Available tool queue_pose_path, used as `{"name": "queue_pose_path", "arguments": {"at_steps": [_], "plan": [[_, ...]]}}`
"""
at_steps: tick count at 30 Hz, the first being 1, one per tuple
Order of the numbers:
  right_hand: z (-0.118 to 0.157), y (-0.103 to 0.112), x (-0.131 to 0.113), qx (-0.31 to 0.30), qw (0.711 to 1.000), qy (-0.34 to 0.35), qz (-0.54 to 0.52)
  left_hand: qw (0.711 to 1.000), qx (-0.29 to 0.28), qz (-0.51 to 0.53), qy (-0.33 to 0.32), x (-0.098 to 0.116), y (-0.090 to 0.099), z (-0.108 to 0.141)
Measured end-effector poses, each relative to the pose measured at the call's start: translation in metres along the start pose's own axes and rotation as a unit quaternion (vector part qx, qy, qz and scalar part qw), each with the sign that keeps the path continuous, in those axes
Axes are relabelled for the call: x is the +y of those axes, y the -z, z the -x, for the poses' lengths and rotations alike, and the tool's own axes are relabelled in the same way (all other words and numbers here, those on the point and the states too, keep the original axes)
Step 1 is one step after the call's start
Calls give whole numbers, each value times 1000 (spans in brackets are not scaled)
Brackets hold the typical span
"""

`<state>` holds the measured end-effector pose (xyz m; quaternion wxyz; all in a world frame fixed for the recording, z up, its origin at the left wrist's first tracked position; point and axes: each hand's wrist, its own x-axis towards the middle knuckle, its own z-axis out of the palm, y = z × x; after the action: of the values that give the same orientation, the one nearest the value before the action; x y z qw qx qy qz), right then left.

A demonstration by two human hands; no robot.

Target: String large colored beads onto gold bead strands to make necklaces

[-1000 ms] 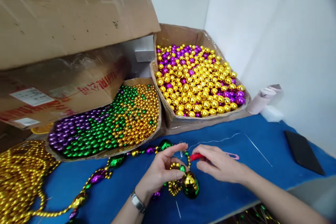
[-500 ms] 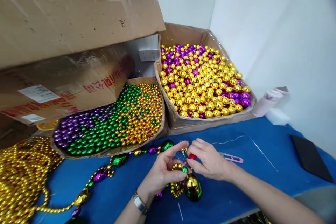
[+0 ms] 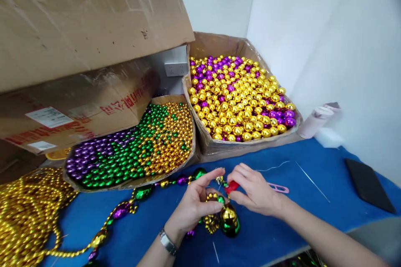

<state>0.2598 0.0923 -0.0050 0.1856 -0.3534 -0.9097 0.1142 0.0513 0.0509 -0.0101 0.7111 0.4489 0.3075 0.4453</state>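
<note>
My left hand (image 3: 194, 202) is closed at thumb and fingers on a bead strand, with a green bead (image 3: 221, 199) at the thumb tip; its index finger points out towards the right. My right hand (image 3: 252, 187) pinches a small red object (image 3: 232, 186), whose kind its fingers hide. Between the hands are small gold beads (image 3: 211, 223) and a thin clear thread. A big gold ball (image 3: 228, 213) and a dark green ball (image 3: 232, 230) hang just below the right fingers.
A bead garland (image 3: 120, 210) crosses the blue cloth (image 3: 275, 233) to a gold bead pile (image 3: 25, 212). Behind stand cartons of small beads (image 3: 134, 154) and gold and purple balls (image 3: 244, 96). A pink handle (image 3: 280, 188), a needle (image 3: 312, 181) and a black phone-like slab (image 3: 369, 185) lie right.
My right hand has shifted slightly right, away from the left fingers, with the red object. A green bead and small gold piece now show more clearly between the hands.
</note>
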Motion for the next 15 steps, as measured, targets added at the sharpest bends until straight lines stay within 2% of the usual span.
{"name": "queue_pose_path", "arguments": {"at_steps": [2, 5, 8, 11, 13, 15], "plan": [[22, -6, 13, 13, 998, -61, 6, 1000, 10, -5, -2, 4, -4, -2], [62, -26, 34, 36, 989, -140, 33, 998, 55, -6, -31, 15, -12, -8], [88, -40, 39, 47, 983, -170, 54, 992, 99, -2, -80, 30, -22, -14], [77, -37, 14, 59, 986, -152, 37, 983, 135, 0, -126, 47, -33, -21], [49, -31, -14, 75, 990, -113, -42, 974, 161, 4, -157, 58, -41, -24], [16, -28, -42, 108, 980, -81, -145, 964, 184, 5, -194, 70, -48, -26]]}}
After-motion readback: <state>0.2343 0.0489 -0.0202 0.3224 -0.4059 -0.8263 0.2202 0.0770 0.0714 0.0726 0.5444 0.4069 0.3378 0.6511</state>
